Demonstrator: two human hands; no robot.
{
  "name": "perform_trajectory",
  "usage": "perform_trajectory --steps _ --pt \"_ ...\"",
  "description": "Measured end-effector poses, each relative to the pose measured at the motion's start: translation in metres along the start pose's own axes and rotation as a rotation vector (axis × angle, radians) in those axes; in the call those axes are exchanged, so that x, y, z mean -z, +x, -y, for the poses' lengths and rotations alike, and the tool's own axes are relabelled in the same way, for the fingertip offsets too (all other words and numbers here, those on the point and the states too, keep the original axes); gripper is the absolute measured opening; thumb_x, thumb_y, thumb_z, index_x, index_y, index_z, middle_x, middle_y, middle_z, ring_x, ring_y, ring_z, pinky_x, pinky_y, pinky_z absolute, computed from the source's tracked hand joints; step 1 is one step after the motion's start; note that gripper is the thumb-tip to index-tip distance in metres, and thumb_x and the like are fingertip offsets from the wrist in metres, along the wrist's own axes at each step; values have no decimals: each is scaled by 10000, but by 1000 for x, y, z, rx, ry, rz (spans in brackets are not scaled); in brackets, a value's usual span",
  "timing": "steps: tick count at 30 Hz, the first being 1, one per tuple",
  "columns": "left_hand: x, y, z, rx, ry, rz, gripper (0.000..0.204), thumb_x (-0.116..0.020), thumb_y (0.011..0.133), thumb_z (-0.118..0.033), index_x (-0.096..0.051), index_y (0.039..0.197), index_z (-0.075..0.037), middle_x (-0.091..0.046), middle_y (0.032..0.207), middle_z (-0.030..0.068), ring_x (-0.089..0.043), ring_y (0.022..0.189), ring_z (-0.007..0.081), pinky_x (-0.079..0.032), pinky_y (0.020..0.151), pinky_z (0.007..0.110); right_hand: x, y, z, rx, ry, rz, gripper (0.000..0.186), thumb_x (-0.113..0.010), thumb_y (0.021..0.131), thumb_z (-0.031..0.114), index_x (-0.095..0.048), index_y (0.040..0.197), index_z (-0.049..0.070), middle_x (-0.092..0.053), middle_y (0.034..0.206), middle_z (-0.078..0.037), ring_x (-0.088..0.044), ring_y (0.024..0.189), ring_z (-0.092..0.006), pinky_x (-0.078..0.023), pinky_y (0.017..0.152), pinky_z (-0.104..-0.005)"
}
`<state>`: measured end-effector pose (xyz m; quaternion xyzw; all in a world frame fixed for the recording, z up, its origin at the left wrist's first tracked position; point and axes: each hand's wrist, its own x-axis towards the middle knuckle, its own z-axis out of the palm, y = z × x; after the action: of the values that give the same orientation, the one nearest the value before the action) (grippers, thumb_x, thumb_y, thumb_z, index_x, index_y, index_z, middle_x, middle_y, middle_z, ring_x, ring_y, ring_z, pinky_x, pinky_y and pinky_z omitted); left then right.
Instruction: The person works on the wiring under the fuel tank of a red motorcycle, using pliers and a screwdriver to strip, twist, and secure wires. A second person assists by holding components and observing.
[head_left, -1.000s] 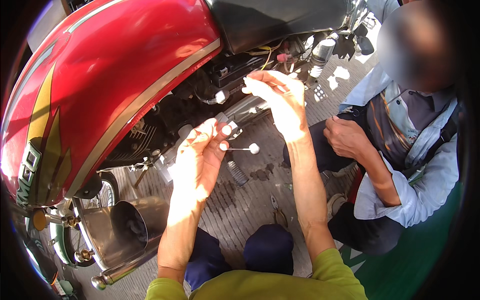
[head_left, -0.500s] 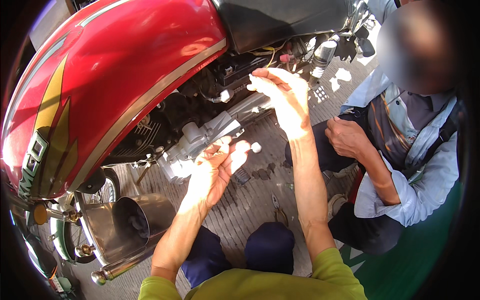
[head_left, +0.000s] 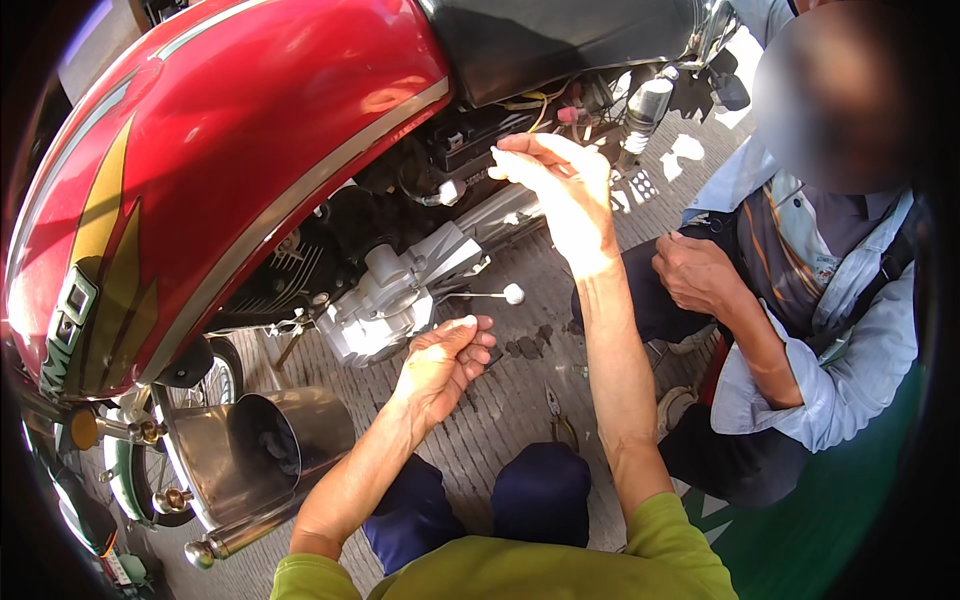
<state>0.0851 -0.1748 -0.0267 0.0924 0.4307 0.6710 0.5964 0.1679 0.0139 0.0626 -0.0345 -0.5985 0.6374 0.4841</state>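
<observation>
Beside the motorcycle's grey engine casing is my left hand, with its fingers curled and the thumb laid against the index finger. Whatever may be in that pinch is too small to tell. My right hand is raised further back, near the engine's rear part and below the black seat. Its thumb and index finger meet at a tiny pale spot, which I cannot make out. The gear lever, a thin rod with a pale round end, sticks out from the casing between my hands.
The red fuel tank and black seat rise over the engine. A pair of pliers lies on the floor before my knees. On the right sits another person, hand near the knee. A metal leg guard juts out at left.
My left hand has drawn back from the casing toward me and its fingers have curled in, uncovering the gear lever. My right hand has shifted very slightly left, still pinched.
</observation>
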Motion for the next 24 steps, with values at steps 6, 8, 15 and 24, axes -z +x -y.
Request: perform_trajectory --steps 6,8,15,24 --pt "-36 -8 -48 -545 373 64 172 -503 972 -107 -589 1062 12 -670 956 131 -681 767 175 -505 628 241 -4 4 0 0 -14 -22 165 -672 803 -16 -668 959 -69 -681 844 -85 -651 776 -123 -523 734 -227" --pt "-54 1 -63 -826 489 0 162 -521 959 -87 -567 1074 18 -676 948 138 -681 765 154 -472 583 217 -4 4 1 -2 -17 -32 162 -673 805 -14 -668 957 -69 -680 841 -84 -650 773 -122 -522 732 -226" --pt "-93 47 -82 -1401 672 -323 110 -623 863 0 -663 959 36 -637 854 72 -560 706 74 -444 630 193 0 4 3 23 39 -2 170 -672 815 -5 -663 971 -71 -676 854 -93 -649 772 -127 -523 731 -231" --pt "-116 65 -103 -1347 591 -314 140 -672 807 -13 -709 932 38 -693 875 72 -589 806 116 -470 801 255 13 8 19 -30 0 -33 203 -682 804 -2 -659 994 -70 -683 882 -121 -674 799 -187 -526 770 -269"
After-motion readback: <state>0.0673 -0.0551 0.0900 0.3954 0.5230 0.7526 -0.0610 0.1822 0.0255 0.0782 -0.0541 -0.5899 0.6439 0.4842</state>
